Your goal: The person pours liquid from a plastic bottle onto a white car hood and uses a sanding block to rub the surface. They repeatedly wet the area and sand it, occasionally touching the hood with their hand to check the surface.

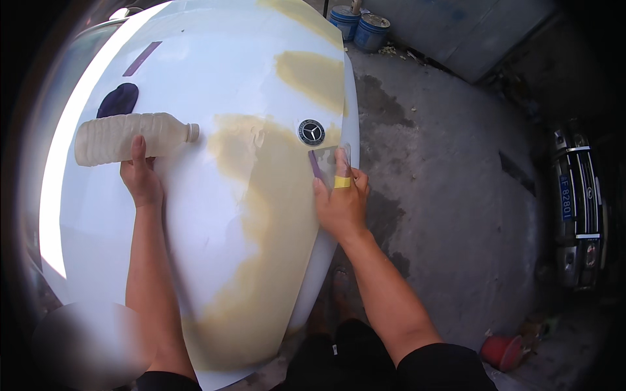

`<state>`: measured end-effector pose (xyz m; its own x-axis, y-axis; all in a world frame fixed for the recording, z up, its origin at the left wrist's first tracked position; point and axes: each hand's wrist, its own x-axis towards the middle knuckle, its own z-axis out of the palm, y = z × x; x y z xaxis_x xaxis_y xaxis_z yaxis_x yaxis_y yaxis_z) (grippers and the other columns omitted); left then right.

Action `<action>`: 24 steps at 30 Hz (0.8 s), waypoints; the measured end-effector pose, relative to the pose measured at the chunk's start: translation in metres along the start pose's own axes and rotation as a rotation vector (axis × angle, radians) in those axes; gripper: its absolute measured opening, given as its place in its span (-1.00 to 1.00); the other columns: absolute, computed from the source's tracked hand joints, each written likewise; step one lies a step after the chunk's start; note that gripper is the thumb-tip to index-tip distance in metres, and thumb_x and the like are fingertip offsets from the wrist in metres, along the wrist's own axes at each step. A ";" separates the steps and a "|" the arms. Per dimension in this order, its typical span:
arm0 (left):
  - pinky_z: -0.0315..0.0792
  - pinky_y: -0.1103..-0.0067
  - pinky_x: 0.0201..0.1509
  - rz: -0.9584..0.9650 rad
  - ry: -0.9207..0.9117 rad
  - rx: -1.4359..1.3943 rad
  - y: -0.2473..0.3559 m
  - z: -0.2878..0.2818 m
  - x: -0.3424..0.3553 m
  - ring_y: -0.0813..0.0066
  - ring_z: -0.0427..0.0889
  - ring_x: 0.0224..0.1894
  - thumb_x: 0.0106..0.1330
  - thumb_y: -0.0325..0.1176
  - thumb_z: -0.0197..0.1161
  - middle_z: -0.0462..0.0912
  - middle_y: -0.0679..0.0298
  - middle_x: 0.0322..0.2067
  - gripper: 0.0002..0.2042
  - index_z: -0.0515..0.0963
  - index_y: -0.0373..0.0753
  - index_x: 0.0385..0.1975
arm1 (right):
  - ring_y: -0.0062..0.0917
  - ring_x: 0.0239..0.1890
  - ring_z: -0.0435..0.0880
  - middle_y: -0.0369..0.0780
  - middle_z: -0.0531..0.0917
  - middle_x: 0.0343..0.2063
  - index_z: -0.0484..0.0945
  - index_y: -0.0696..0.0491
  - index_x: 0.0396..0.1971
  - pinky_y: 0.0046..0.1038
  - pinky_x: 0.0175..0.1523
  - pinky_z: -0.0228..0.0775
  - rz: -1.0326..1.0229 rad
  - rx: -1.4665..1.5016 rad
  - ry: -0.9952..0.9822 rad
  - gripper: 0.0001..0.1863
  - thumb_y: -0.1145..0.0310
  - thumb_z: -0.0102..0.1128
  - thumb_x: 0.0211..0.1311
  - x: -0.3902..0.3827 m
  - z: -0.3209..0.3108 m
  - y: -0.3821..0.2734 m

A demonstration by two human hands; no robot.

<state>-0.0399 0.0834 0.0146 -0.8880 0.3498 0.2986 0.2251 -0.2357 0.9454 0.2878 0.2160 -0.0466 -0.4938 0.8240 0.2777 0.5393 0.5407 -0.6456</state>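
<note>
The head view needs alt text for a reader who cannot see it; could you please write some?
A person's left hand holds a cloudy plastic bottle sideways, and the right hand holds a purple-edged piece beside a round badge on a white car hood with tan patches.

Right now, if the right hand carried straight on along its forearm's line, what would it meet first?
Probably the round emblem, just ahead of the flat purple-edged piece the right hand holds; whether they sit at the same height is hard to tell.

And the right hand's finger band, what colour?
Yellow; the finger band on the right hand shows best in the head view.
</note>
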 end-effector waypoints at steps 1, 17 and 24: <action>0.39 0.44 0.15 -0.002 -0.006 0.000 -0.001 0.000 0.000 0.37 0.50 0.04 0.33 0.02 0.24 0.50 0.17 0.01 -0.39 0.37 -0.43 0.12 | -0.05 0.07 0.36 -0.05 0.51 0.14 0.17 0.12 0.35 -0.06 0.17 0.19 -0.008 -0.014 0.007 -0.22 0.31 0.29 0.13 -0.004 0.000 0.000; 0.38 0.47 0.17 -0.002 -0.063 -0.005 0.012 -0.010 -0.002 0.39 0.50 0.04 0.31 0.07 0.25 0.52 0.16 0.01 -0.37 0.42 -0.45 0.09 | -0.07 0.17 0.33 -0.18 0.38 0.31 0.18 0.05 0.37 -0.09 0.20 0.18 -0.283 -0.027 -0.147 -0.19 0.26 0.33 0.12 -0.081 -0.003 -0.046; 0.38 0.51 0.10 -0.018 -0.075 0.014 0.011 -0.002 -0.004 0.44 0.51 -0.01 0.26 0.10 0.29 0.53 0.20 -0.05 -0.34 0.43 -0.43 0.08 | -0.11 0.14 0.33 -0.16 0.46 0.21 0.27 0.06 0.33 -0.12 0.17 0.19 -0.329 -0.059 -0.152 -0.27 0.26 0.29 0.15 -0.015 0.009 -0.066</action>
<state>-0.0342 0.0777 0.0238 -0.8596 0.4207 0.2902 0.2154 -0.2166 0.9522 0.2539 0.1663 -0.0150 -0.7406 0.5723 0.3522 0.3712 0.7853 -0.4955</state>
